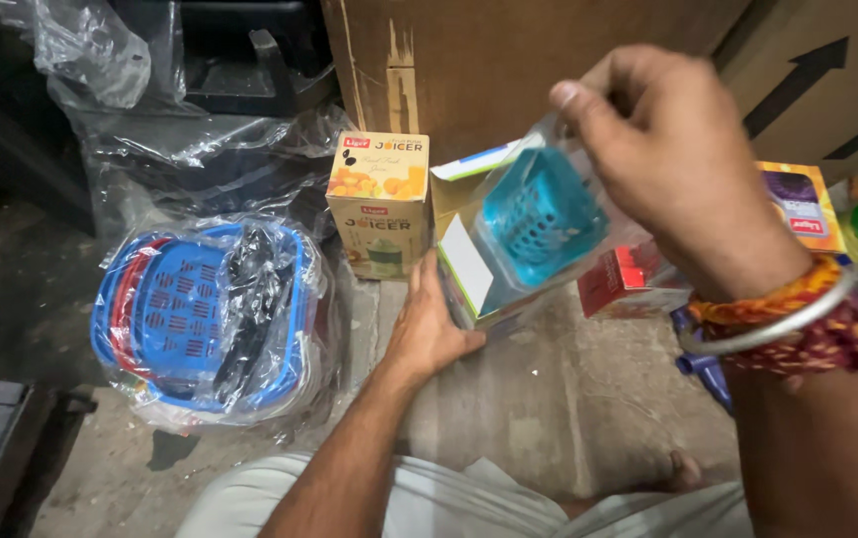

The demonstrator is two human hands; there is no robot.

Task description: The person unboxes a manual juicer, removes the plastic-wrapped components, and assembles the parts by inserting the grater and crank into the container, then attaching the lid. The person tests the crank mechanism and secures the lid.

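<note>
right hand (678,169) pinching bagged teal basket (539,214) just above open box (479,269) | box mouth up-right, basket tilted toward it | left hand (429,324) clamped on box's near side

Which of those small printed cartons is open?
The carton steadied by the left hand: its top flaps stand open. The yellow juicer carton left of it is shut.

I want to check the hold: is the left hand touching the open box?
Touching. The head view shows the left hand pressed against the side of the open box.
</note>
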